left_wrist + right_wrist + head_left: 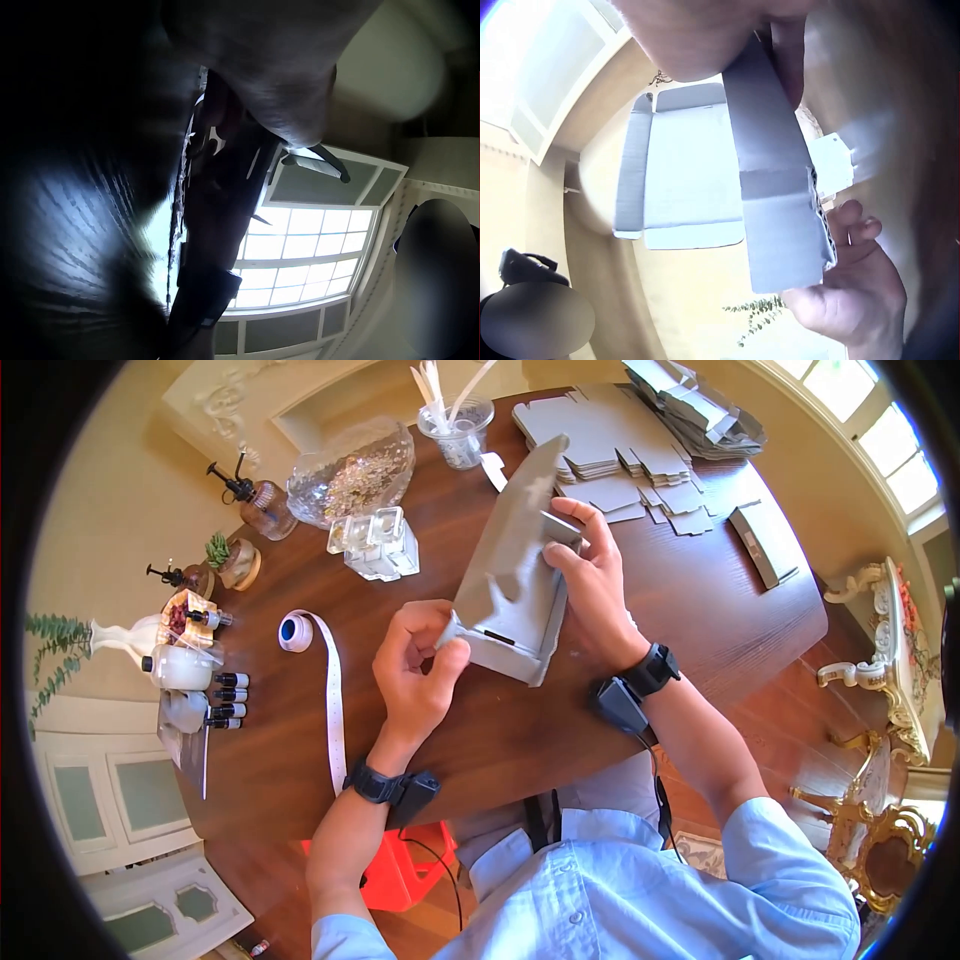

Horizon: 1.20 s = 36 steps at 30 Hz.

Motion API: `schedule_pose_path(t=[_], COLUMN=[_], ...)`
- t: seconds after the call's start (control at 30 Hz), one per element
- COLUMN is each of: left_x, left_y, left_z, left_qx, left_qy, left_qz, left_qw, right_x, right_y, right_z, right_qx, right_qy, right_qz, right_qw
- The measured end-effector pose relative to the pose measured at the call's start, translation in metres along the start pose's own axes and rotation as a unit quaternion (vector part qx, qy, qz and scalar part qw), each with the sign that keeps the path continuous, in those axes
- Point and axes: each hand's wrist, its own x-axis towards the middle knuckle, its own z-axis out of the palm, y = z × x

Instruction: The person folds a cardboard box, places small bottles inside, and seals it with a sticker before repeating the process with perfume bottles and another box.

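A grey cardboard box, partly folded with its long lid panel standing up, is held above the table between both hands. The left hand pinches its near left corner between thumb and fingers. At the far right side the right hand grips the wall, thumb on the inside. In the right wrist view the lid stands away from the box body, its side flaps bent; the left hand is at the lower end. The left wrist view is dark, with the left hand at the top.
Flat grey cardboard pieces are stacked at the back right, near a small folded box. Glass cubes, a bag of dried material and a cup of sticks stand behind. A tape roll and bottles lie left.
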Motion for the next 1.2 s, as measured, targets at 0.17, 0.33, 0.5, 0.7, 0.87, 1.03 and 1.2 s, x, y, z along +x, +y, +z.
schedule_pose_path(t=[0.17,0.33,0.5,0.7,0.87,1.03,1.2], left_x=[0.002,0.001,0.003,0.002,0.003,0.003,0.002], left_y=[0.004,0.007,0.004,0.005,-0.002,-0.002,-0.003], left_z=[-0.006,-0.007,-0.004,-0.003,-0.002,0.002,-0.005], left_qx=[-0.064,0.027,-0.052,-0.031,0.009,0.026,0.038], left_qy=[-0.083,-0.057,-0.067,-0.114,-0.066,-0.001,0.025], left_qz=[0.033,-0.071,-0.078,-0.144,-0.12,-0.099,-0.04], left_qw=[0.994,0.995,0.993,0.982,0.991,0.995,0.998], right_x=[0.005,-0.001,-0.002,-0.003,-0.007,-0.018,-0.024], right_y=[0.009,0.002,-0.001,0.004,-0.007,-0.013,-0.019], right_z=[-0.006,-0.001,-0.001,-0.002,-0.001,0.007,0.005], right_qx=[0.109,0.085,0.066,0.045,-0.06,-0.073,-0.048], right_qy=[-0.039,-0.076,-0.079,-0.119,-0.122,-0.191,-0.268], right_qz=[0.075,0.125,0.119,0.112,0.1,-0.064,-0.054], right_qw=[0.99,0.986,0.988,0.986,0.986,0.977,0.961])
